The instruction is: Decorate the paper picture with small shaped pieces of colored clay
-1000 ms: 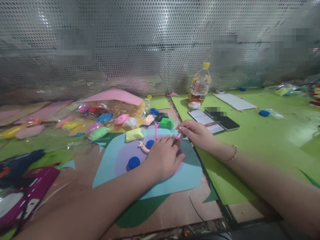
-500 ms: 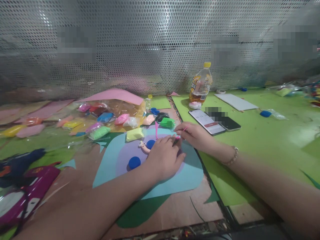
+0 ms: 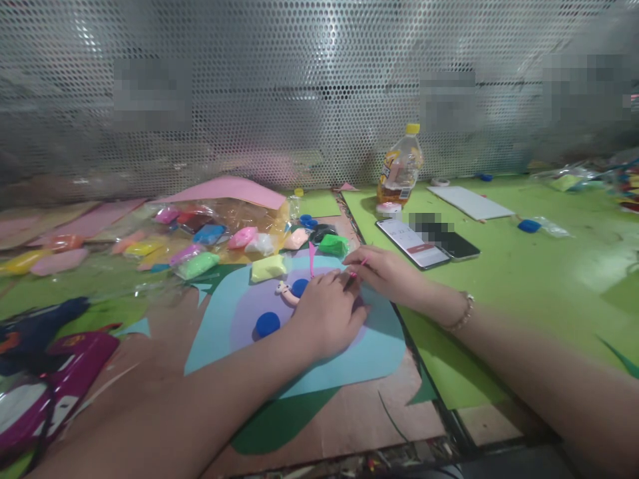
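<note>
My right hand (image 3: 387, 271) is closed in a pinch on a thin pink stick-like tool (image 3: 354, 273), its dark end close to my left fingers. My left hand (image 3: 329, 316) curls over the purple and light-blue paper (image 3: 214, 346); what its fingers hold, if anything, is hidden beneath them. Beside it on the paper lie a blue clay disc (image 3: 268, 324), a second blue disc (image 3: 300, 287) and a curved pale-pink clay piece (image 3: 288, 295) with a small face-like end. A thin pink pointed piece (image 3: 312, 258) stands just beyond my left fingers.
A yellow clay packet (image 3: 268, 268) and a green one (image 3: 333, 245) lie at the paper's far edge, with several bagged clay packets to the left. Two phones (image 3: 414, 243) and a yellow-capped bottle (image 3: 402, 169) are behind my right hand. A purple device (image 3: 84, 359) lies left.
My right hand has shifted slightly left, and the pink tool has moved with it. My left hand stays nearly in place over the paper.
</note>
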A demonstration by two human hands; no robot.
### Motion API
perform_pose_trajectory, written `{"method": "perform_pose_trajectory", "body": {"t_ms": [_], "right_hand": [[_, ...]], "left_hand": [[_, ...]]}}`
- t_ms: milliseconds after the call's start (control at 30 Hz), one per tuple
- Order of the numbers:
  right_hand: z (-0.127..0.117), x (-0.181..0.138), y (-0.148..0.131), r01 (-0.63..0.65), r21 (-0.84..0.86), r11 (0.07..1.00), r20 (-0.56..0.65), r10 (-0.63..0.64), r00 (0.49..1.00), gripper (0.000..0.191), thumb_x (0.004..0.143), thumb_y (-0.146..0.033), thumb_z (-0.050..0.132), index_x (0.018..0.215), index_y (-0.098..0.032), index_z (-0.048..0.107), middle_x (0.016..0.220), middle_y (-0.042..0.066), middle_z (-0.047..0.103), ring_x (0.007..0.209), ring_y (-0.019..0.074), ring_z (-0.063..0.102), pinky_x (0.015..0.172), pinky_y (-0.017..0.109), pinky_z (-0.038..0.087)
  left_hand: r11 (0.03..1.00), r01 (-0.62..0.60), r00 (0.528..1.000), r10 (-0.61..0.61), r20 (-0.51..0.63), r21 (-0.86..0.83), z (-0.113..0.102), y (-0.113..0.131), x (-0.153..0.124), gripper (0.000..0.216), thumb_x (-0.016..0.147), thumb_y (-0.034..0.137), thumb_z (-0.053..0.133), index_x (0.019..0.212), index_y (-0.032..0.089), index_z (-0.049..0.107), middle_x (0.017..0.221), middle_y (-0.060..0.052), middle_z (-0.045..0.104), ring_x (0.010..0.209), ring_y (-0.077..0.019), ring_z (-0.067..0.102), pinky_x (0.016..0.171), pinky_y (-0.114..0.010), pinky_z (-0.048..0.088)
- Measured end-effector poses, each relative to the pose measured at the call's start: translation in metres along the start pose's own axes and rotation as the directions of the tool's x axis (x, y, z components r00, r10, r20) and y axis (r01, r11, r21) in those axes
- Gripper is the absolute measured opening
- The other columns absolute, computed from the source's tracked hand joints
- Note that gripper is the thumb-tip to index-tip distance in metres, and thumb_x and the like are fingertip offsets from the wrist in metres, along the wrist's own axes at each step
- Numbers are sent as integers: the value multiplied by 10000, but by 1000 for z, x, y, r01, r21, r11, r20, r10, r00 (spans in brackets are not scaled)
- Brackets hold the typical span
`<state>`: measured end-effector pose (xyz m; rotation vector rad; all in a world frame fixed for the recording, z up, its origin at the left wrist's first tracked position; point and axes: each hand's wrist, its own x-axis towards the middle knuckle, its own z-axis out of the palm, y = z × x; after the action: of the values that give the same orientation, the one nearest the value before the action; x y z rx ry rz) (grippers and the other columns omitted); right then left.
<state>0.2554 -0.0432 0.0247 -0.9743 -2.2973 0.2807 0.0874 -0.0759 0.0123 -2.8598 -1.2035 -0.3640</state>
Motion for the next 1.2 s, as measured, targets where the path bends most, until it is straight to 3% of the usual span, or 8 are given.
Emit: {"method": "perform_pose_trajectory", "body": {"t_ms": [400, 767, 967, 1200], "right_hand": [[-2, 0, -10, 64, -67, 996, 79, -59, 995, 241, 942, -194, 360, 935, -157, 599, 898, 76, 586, 833, 175, 568, 775, 325, 484], [0, -1, -10, 93, -79, 993, 35, -90, 995, 223, 935, -178, 372, 918, -161, 593, 878, 77, 578, 819, 178, 560, 759, 333, 485], [0, 0, -10, 34, -59, 998, 17, -33, 999, 215, 930, -178, 375, 892, -169, 586, 867, 67, 577, 817, 171, 564, 761, 309, 470], [-1, -1, -3, -114, 88, 990, -118, 124, 985, 159, 902, -208, 428, 842, -183, 573, 867, 51, 599, 769, 155, 589, 723, 293, 471]], "left_hand": [[1000, -2, 1000, 2, 3, -15, -4, 2, 1, 361, 892, 375, 336, 1108, 160, 529, 1199, -100, 534, 1089, -269, 467, 910, -458, 377], [1000, -10, 1000, 10, -8, 7, -2, 2, 0, 360, 889, 368, 331, 1108, 157, 523, 1185, -99, 533, 1062, -269, 473, 895, -458, 387], [1000, -3, 1000, 3, 7, 2, -2, 2, 1, 387, 891, 380, 322, 1129, 148, 520, 1157, -116, 544, 1078, -282, 470, 895, -465, 379], [1000, 0, 1000, 0, 7, 14, 0, 1, 0, 456, 898, 404, 299, 1221, 141, 484, 1189, -135, 542, 1114, -286, 461, 910, -465, 368]]}}
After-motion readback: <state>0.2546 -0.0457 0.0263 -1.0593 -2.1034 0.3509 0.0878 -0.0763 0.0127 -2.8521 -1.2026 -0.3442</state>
